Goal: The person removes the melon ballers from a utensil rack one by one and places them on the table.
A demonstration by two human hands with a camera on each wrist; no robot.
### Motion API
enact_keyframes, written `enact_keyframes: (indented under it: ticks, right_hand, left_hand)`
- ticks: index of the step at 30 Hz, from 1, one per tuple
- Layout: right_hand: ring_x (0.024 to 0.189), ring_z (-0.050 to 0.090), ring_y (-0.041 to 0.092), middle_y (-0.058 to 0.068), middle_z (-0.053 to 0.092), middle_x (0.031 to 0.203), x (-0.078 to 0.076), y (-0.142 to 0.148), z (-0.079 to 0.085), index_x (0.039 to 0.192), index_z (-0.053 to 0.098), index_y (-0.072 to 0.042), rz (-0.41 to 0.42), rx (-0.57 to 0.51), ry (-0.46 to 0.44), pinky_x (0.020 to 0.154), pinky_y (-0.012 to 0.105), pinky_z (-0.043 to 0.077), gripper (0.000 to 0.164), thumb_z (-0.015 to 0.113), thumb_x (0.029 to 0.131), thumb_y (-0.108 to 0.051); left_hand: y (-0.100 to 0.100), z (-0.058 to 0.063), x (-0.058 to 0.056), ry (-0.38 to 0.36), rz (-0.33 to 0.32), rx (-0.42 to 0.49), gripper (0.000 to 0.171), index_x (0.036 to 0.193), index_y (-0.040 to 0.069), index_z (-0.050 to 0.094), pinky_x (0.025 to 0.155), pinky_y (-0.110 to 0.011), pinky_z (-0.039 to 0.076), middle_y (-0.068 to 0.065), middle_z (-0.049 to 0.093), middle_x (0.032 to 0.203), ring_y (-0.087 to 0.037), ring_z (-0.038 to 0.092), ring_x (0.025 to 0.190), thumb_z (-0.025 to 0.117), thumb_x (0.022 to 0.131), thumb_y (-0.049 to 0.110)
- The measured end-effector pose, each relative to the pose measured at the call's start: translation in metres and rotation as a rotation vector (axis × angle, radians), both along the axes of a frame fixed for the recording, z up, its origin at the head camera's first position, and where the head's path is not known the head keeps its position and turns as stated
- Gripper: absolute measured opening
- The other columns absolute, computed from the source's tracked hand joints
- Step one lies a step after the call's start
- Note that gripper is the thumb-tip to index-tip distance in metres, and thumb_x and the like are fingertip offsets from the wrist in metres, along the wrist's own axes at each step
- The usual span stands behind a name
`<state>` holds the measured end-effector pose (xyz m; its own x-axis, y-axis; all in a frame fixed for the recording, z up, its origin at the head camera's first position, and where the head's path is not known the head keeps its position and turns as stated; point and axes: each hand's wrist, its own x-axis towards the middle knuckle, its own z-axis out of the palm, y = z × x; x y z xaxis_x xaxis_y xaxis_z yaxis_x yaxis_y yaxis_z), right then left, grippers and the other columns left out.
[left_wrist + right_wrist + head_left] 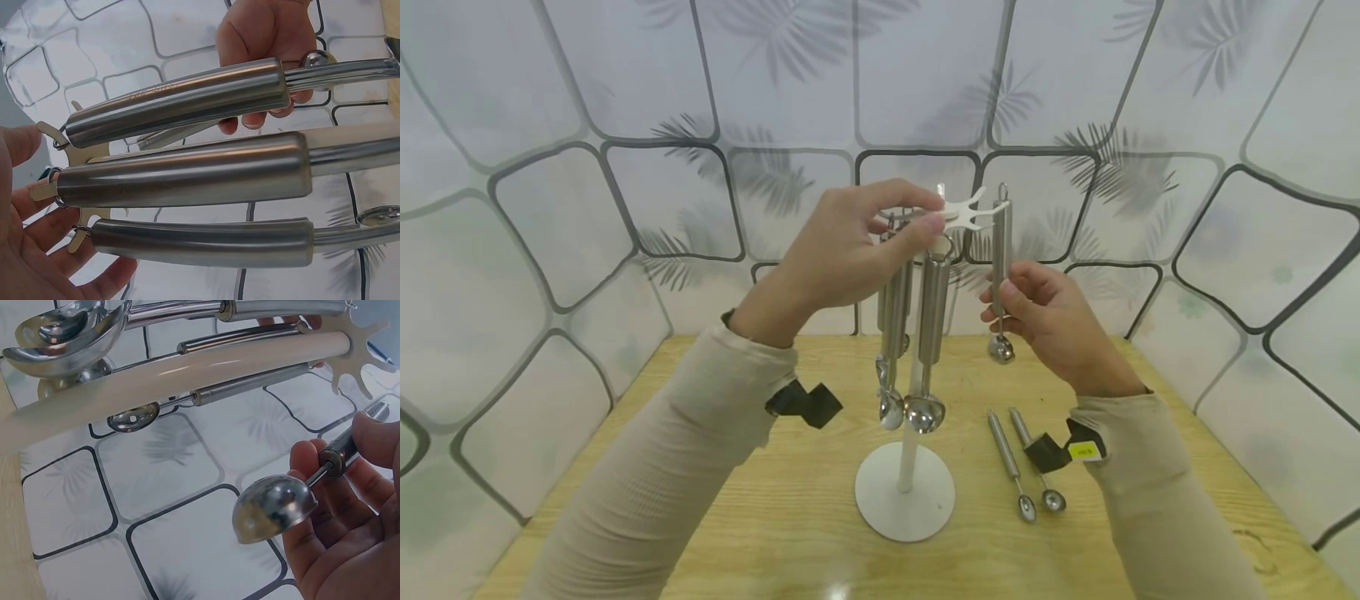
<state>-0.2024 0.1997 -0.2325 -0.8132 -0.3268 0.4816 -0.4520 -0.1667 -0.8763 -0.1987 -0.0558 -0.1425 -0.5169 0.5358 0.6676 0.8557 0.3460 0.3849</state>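
A white utensil stand (pixel 966 218) with a star of hooks on top rises from a round base. My left hand (pixel 857 242) pinches its top between thumb and fingers. Several steel scoops (pixel 933 312) hang from the hooks by rings on their handles, bowls downward. On the right side, my right hand (pixel 1048 321) grips a small melon baller (pixel 1002 242) by the lower handle. Its round bowl (pixel 275 509) shows clearly in the right wrist view. The baller's top loop is at the tip of a right-hand hook; whether it is hooked on, I cannot tell.
Two small scoops, one slim (pixel 1004 446) and one partly behind the right wrist's camera (pixel 1054 500), lie on the wooden table (pixel 790 517) right of the round base (pixel 905 517). A patterned wall covering (pixel 790 75) encloses the back and sides.
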Motion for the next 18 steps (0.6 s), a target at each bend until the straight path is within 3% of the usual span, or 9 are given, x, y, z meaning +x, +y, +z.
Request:
enact_keyframes:
  ticks: [11,18]
  right_hand:
    - [0.082,0.064,0.015,0.005,0.064,0.095,0.001,0.022,-0.015,0.104,0.064,-0.008,0.018,-0.031,-0.037,0.072,0.027,0.055,0.015,0.050,0.100,-0.004]
    - [0.084,0.064,0.015,0.006,0.064,0.096,0.001,0.040,-0.030,0.108,0.063,-0.007,-0.013,-0.011,-0.091,0.073,0.027,0.055,0.016,0.049,0.101,-0.004]
  left_hand:
    - [-0.001,0.000,0.000,0.000,-0.005,0.007,0.029,0.116,0.006,0.067,0.088,-0.029,0.049,-0.004,0.067,0.119,-0.012,0.060,0.108,0.057,0.097,0.024]
    - [-0.001,-0.001,0.000,0.000,-0.017,0.028,0.027,0.115,0.005,0.068,0.088,-0.032,0.050,-0.003,0.068,0.118,-0.013,0.061,0.108,0.058,0.096,0.022]
